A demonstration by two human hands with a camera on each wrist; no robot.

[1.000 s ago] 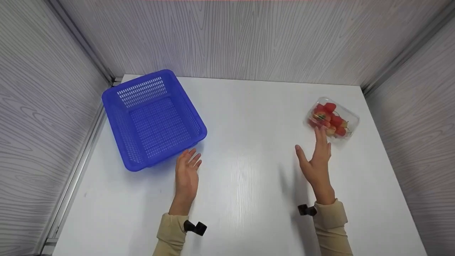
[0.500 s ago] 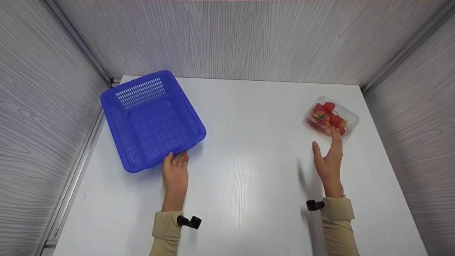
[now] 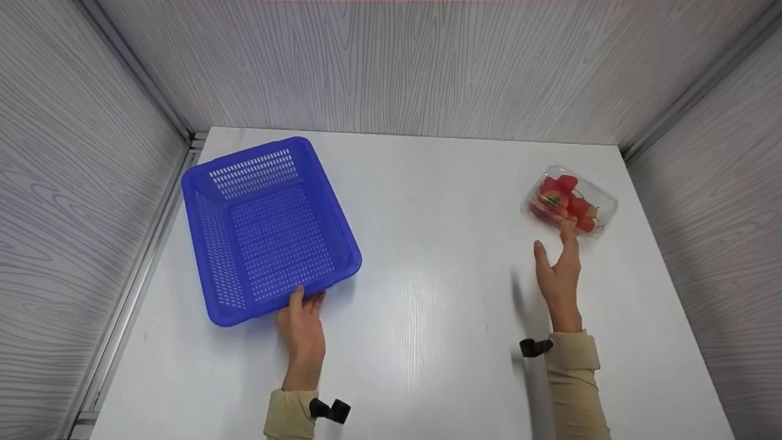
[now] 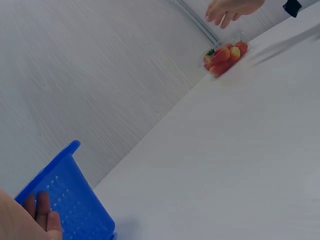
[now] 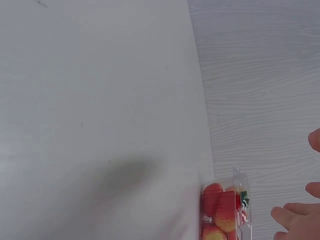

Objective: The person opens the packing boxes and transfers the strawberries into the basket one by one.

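Observation:
My left hand (image 3: 303, 336) grips the near rim of a blue plastic basket (image 3: 278, 235), thumb over the edge and fingers beneath. In the left wrist view, fingers (image 4: 43, 205) lie against the perforated outer wall of the basket (image 4: 75, 200). Nothing lies inside it. To the right, a clear plastic box (image 3: 603, 201) holds several red and yellowish fruits (image 3: 553, 198); their exact kind is unclear. My right hand (image 3: 560, 284) hovers above the table at the box's near side, thumb spread away from the fingers, holding nothing. The right wrist view shows the box (image 5: 212, 215) beside part of that hand (image 5: 300, 220).
The white table (image 3: 421, 256) stretches between basket and box. Wood-grain panels enclose it at the back (image 3: 397, 67), on the left (image 3: 67, 201) and on the right (image 3: 721, 201). A metal rail (image 3: 131, 293) runs along the left edge.
My left hand has moved onto the basket's near rim, taken hold, and drawn the basket slightly toward me. My right hand has shifted a little rightward; the fruit box stays in place.

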